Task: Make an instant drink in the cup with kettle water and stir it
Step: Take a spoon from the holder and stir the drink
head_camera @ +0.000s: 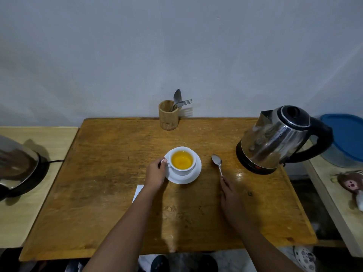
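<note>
No writing can be read on anything here. Your cup [182, 160] is white, filled with clear orange-yellow drink, and stands on a white saucer [193, 176] near the middle of the wooden counter [98, 183]. Your left hand [156, 173] is curled at the cup's handle, fingers closed on it. Your right hand [230, 195] pinches the end of a spoon [217, 162] whose bowl lies on the counter just right of the saucer. The steel kettle [275, 142] sits on its base near the counter's right edge, well apart from the cup. A wooden holder [168, 115] with cutlery stands at the far edge. A white paper [138, 191] shows under your left wrist. The counter's near half is bare wood.
</note>
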Available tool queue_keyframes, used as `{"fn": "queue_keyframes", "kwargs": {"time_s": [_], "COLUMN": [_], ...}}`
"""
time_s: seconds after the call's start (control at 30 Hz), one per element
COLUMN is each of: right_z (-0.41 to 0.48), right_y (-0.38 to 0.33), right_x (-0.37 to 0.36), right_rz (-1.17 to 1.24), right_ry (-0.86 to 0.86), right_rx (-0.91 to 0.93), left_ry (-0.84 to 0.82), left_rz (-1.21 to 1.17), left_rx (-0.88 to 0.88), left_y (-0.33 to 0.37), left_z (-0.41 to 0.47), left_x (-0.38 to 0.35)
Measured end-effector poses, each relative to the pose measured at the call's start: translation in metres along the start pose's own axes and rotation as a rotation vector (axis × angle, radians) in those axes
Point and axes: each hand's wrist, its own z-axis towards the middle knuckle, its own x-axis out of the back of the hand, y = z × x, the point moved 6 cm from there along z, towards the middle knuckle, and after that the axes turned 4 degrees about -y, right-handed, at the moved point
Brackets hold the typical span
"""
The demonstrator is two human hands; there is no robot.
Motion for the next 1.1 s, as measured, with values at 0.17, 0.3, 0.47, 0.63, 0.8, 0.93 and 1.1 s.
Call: {"fn": "queue_keyframes", "kwargs": {"time_s": [0.17,0.3,0.47,0.63,0.8,0.93,1.1], "right_z": [0.002,0.003,0.003,0.004,0.005,0.003,0.000], "right_y": [-0.005,-0.005,-0.008,-0.009,-0.011,-0.013,-0.012], "right_x": [-0.002,-0.003,-0.001,0.000,0.002,0.003,0.002], "right_rz": [-0.004,-0.025,-0.063,-0.090,-0.147,-0.163,-0.144], "right_ry": [0.020,0.020,0.037,0.022,0.007,-0.011,-0.043], "right_rx": [-0.039,-0.070,-0.072,-0.103,-0.141,-0.152,-0.161], "left_ry": [-0.017,-0.007,-0.013,-0.005,0.002,0.006,0.010], "left_rz": [-0.020,0.001,0.028,0.046,0.104,0.165,0.263], "left_rx": [0.001,-0.004,-0.003,-0.027,-0.059,-0.021,-0.023], "left_y": [-0.001,0.000,-0.003,-0.005,-0.010,-0.023,-0.033], "left_z": [0.001,0.000,0.002,0.003,0.007,0.010,-0.007], "left_x": [0.000,0.000,0.000,-0.001,-0.001,-0.001,-0.005]}}
